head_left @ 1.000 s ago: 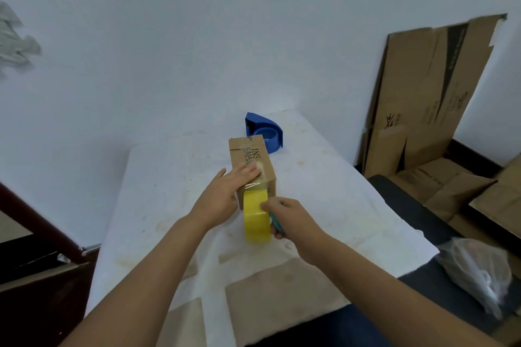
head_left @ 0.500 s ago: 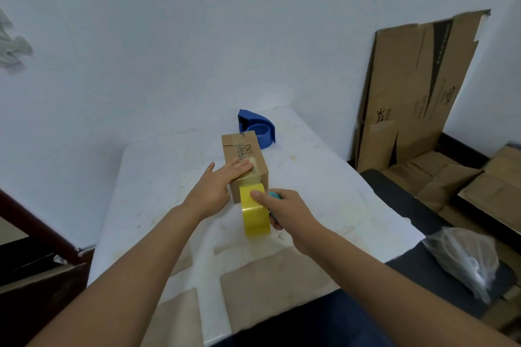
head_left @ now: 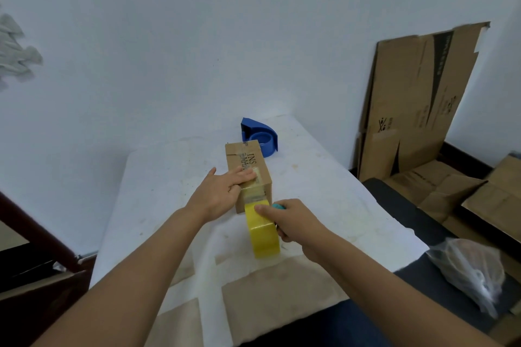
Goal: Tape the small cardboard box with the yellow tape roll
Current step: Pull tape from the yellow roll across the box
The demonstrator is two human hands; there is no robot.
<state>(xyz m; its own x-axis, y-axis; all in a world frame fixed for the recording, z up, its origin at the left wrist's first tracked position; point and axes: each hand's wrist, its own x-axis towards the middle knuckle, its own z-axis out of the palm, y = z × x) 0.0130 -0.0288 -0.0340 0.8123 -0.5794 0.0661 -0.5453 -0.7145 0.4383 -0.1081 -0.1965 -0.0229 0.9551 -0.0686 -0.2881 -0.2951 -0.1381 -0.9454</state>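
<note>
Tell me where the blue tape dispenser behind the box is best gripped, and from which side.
Grip the blue tape dispenser across its flat side faces, coming from above. It stands upright on the table, its curved back on top, and the small cardboard box blocks the near side. This is a judgement; its far side is hidden.

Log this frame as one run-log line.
left hand: pressing tape onto small cardboard box | right hand: holding yellow tape roll | strip uncut
</note>
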